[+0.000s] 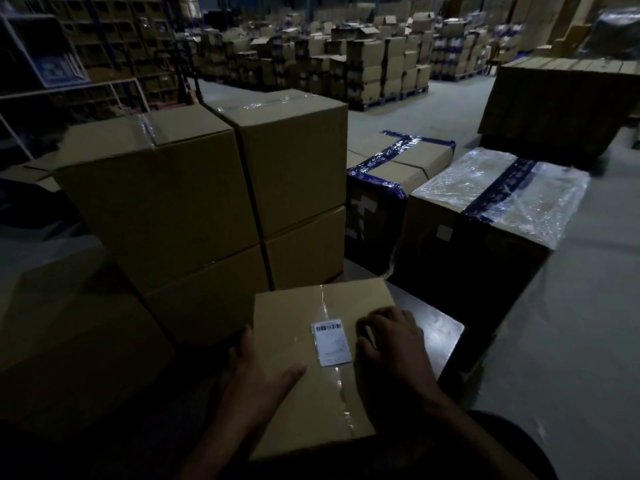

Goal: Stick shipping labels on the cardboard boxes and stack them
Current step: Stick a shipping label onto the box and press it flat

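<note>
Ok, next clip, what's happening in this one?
A person in a dim warehouse is labelling a cardboard box. A white shipping label already sits on its taped top. The left hand rests at the box's left edge, the right hand on top beside the label. Stacked boxes stand just behind.

Only one view on my screen: head camera, worn by the person, wide-angle, edges bending outward. It faces forward and tilts down. Nearest, at bottom centre, the cardboard box [322, 368] with both forearms entering from the lower edge, left hand [263, 372] and right hand [391, 341] on it, close under the lens. Mid-range: stacked boxes [194, 202] left of centre. Far range, along the top edge: pallet rows [381, 64] across the warehouse floor. Dim light. No second view to compare overlap with
</note>
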A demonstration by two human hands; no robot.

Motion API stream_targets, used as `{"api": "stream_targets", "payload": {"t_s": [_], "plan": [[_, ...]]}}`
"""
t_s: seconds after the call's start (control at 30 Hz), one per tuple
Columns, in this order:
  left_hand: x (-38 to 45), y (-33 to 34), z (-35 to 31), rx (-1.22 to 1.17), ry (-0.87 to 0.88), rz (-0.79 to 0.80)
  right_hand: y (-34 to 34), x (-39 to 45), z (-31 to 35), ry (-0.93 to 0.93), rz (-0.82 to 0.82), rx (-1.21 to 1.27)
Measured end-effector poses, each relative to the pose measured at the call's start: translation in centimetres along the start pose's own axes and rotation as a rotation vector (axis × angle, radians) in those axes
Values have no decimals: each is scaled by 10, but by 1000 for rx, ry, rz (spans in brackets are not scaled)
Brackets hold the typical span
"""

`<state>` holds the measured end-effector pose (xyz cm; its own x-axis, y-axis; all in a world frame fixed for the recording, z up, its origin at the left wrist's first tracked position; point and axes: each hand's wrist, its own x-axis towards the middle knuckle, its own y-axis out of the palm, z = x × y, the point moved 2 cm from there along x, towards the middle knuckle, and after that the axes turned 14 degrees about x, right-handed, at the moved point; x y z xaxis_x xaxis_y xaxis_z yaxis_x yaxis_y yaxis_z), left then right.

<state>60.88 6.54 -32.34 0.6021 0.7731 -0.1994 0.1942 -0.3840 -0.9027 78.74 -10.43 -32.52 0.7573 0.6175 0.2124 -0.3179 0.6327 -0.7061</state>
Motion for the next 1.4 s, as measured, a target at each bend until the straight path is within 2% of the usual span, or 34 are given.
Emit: {"api": "stream_targets", "payload": {"t_s": [0.13, 0.23, 0.3, 0.4, 0.5, 0.6, 0.7, 0.8, 1.1, 1.4], "plan": [[-14, 4, 5, -256, 23, 151, -1, 34, 2, -79, 55, -39], [-18, 1, 8, -257, 21, 191, 3, 44, 1, -64, 71, -29], [-13, -5, 9, -182, 3, 126, 6, 43, 1, -63, 48, -27], [0, -15, -1, -93, -49, -78, 11, 36, 1, -91, -10, -8], [21, -16, -26, -14, 29, -174, 14, 33, 2, -99, -63, 112], [40, -6, -44, 90, 127, -140, 15, 32, 5, -166, -7, 46], [42, 4, -46, 141, 116, -93, 14, 28, 10, -208, 53, -23], [41, 4, -44, 136, 115, -120, 16, 26, 14, -204, 38, -72], [40, 6, -41, 147, 139, -176, 17, 32, 6, -196, 78, -82], [42, 8, -39, 167, 152, -166, 18, 33, 1, -188, 96, -71]]}}
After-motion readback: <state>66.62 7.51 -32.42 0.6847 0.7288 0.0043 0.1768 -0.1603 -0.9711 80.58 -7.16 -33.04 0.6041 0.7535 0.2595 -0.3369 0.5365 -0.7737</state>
